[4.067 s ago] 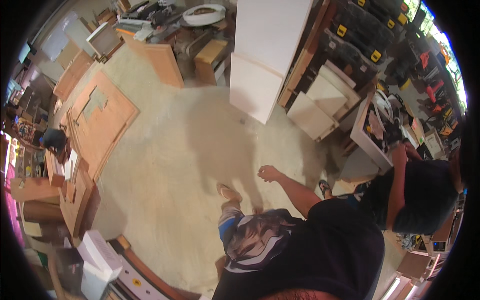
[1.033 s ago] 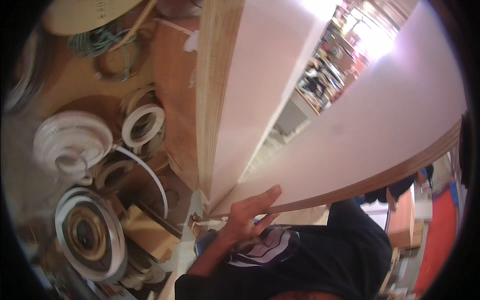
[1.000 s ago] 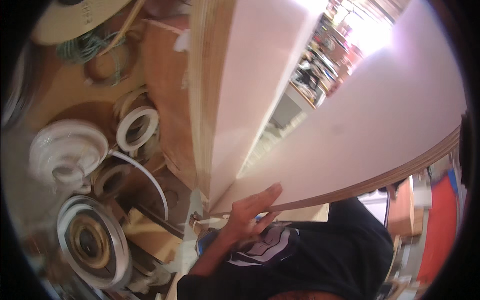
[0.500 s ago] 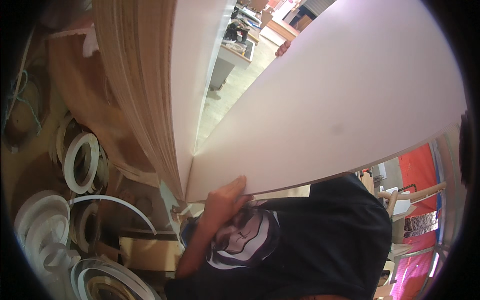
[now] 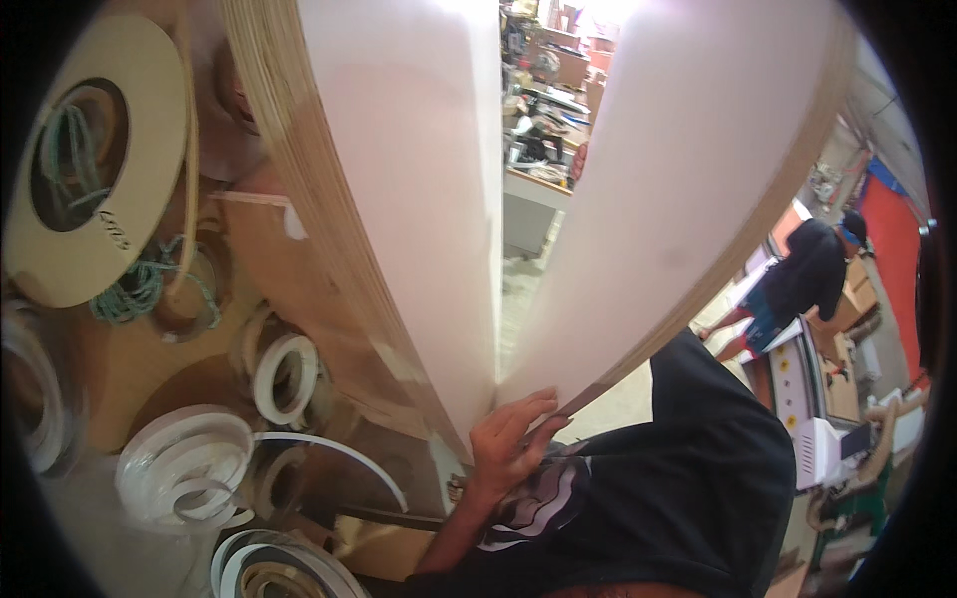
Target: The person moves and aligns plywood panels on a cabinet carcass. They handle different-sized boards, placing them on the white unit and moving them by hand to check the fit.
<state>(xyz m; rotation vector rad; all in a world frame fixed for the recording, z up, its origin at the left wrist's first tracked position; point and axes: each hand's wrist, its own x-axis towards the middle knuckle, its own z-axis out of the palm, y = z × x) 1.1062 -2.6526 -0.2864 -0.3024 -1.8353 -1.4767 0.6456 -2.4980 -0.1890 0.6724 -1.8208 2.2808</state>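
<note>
A large white-faced board [image 5: 688, 169] with a brown edge stands tilted in front of me. My left hand [image 5: 513, 439] grips its lower near corner, fingers on the white face and thumb by the edge. Only the fingertips of my right hand [image 5: 579, 161] show, curled round the board's far edge; the rest of that hand is hidden behind the board. To the left stands a stack of similar boards [image 5: 399, 179], its outer white face turned to the held board. The two meet in a narrow V near my left hand.
Edge-banding rolls [image 5: 184, 468] lie at the lower left, a strip [image 5: 339, 448] curling out. A large beige reel [image 5: 150, 149] and green cord [image 5: 140, 289] are above. Beyond the gap stands a cluttered bench [image 5: 543, 184]. At right, another person [image 5: 797, 274] stands by a machine [image 5: 797, 374].
The held board has swung left and more upright, narrowing the gap to the stack. Both hands keep their hold. My view has shifted, bringing the other person and the beige reel into sight.
</note>
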